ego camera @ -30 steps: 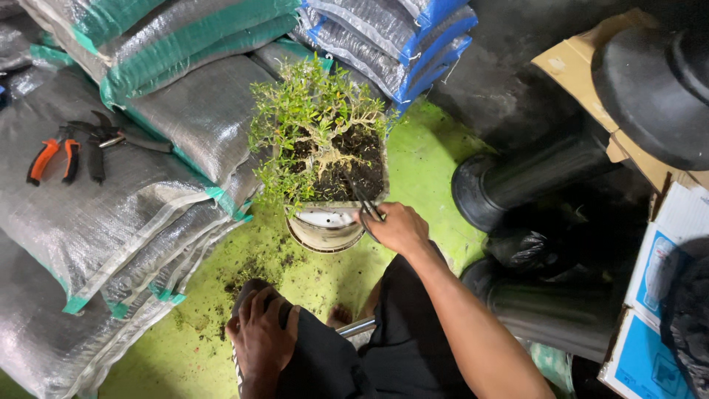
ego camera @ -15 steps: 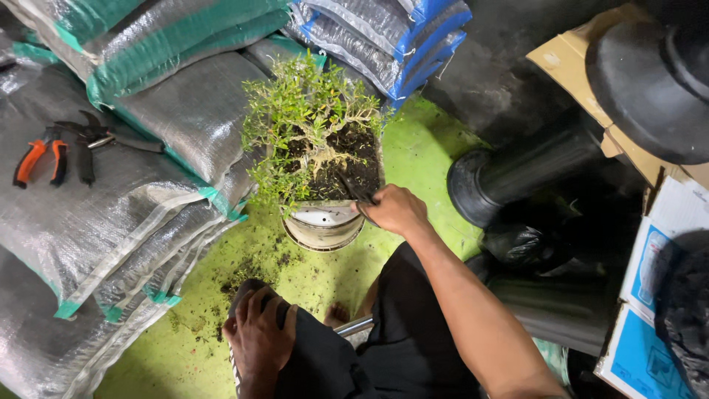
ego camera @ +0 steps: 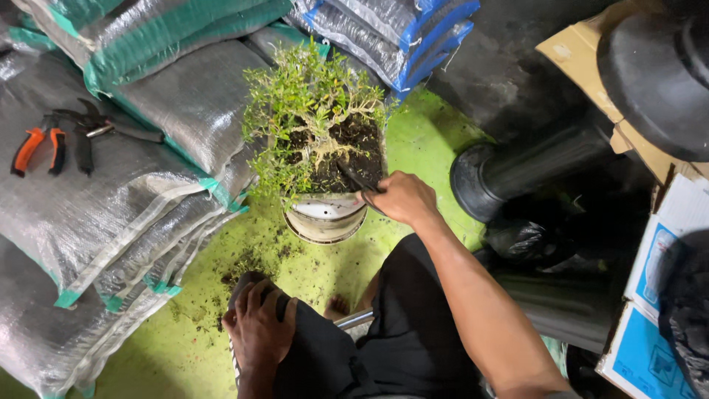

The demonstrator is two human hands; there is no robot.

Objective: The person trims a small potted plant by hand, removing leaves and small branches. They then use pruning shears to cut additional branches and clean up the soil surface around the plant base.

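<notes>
Your R hand (ego camera: 402, 198) clamped on dark tool (ego camera: 357, 177), tip in soil (ego camera: 354, 144) of shrub (ego camera: 306, 111) atop white pot (ego camera: 325, 218), just ahead of grip. L hand (ego camera: 258, 329) flat on knee, fingers closed. Tool shape unclear.

I saw a small leafy shrub (ego camera: 310, 111) with its bare dark rootball (ego camera: 354, 151) perched on a white pot (ego camera: 325, 218), thin dark tool (ego camera: 356, 177) stuck into the soil.
</notes>
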